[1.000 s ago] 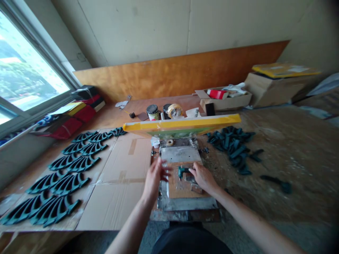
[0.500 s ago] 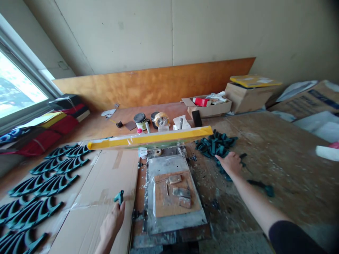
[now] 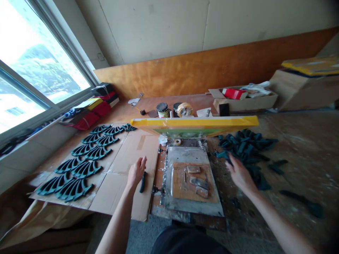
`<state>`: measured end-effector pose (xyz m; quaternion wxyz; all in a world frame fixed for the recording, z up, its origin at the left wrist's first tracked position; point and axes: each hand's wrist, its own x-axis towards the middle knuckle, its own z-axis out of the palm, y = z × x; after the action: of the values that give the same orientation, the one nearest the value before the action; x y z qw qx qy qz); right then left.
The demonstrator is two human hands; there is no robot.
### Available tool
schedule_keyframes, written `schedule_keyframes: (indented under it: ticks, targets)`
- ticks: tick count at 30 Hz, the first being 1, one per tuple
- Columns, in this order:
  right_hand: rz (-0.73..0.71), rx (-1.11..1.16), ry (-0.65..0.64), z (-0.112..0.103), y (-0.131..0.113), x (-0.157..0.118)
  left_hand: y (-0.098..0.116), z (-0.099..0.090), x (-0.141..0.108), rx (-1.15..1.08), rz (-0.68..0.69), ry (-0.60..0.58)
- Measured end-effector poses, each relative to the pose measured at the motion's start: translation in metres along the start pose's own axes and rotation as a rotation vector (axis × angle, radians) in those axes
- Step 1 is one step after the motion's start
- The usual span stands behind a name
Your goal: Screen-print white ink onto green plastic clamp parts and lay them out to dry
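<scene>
My left hand [image 3: 137, 171] hovers over the cardboard sheet [image 3: 120, 155] with its fingers stretched out and nothing visible in them. Just right of it, a slim dark green piece [image 3: 142, 182] lies on the cardboard. My right hand [image 3: 238, 173] is at the near-left side of a heap of dark green pieces [image 3: 246, 143]. Between its thumb and fingers is a dark green piece [image 3: 222, 155], partly hidden. Rows of green fan-shaped slatted parts, such as the nearest fan [image 3: 75, 189], cover the left of the cardboard.
Between my hands lies a metal plate [image 3: 182, 153] with a wooden board [image 3: 180, 192] and small blocks. Behind it a yellow-taped frame [image 3: 194, 122] is tilted up. Jars [image 3: 162, 110], a tape roll [image 3: 185, 110] and an open carton [image 3: 238, 104] stand farther back.
My left hand has let go of its green piece, which now lies on the cardboard. My right hand has drawn back slightly from the heap. The view has turned left.
</scene>
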<state>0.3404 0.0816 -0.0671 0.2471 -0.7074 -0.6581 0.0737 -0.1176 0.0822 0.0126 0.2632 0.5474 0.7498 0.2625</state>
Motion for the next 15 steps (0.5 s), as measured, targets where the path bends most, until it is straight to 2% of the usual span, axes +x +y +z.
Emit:
schedule_keyframes:
  ticks: [2,4,5,7,9,12,15]
  targets:
    - [-0.244,0.139,-0.164,0.009,-0.048,-0.018,0.046,-0.011,0.008,-0.332,0.125,0.056]
    - [-0.436,0.124,-0.293,0.018,-0.085,-0.031,0.089,-0.021,0.014,-0.742,0.267,0.145]
    - [-0.497,0.069,-0.332,0.021,-0.097,-0.034,0.106,-0.026,0.015,-0.881,0.316,0.181]
    - [-0.575,-0.056,-0.354,0.024,-0.112,-0.036,0.129,-0.034,0.016,-0.967,0.351,0.224]
    - [-0.647,-0.142,-0.314,0.025,-0.117,-0.034,0.136,-0.038,0.012,-0.927,0.343,0.226]
    - [-0.799,-0.286,-0.187,0.024,-0.118,-0.033,0.121,-0.036,-0.004,-0.858,0.322,0.185]
    - [-1.031,-0.69,0.153,0.024,-0.114,-0.039,0.094,-0.028,-0.027,-0.864,0.239,0.092]
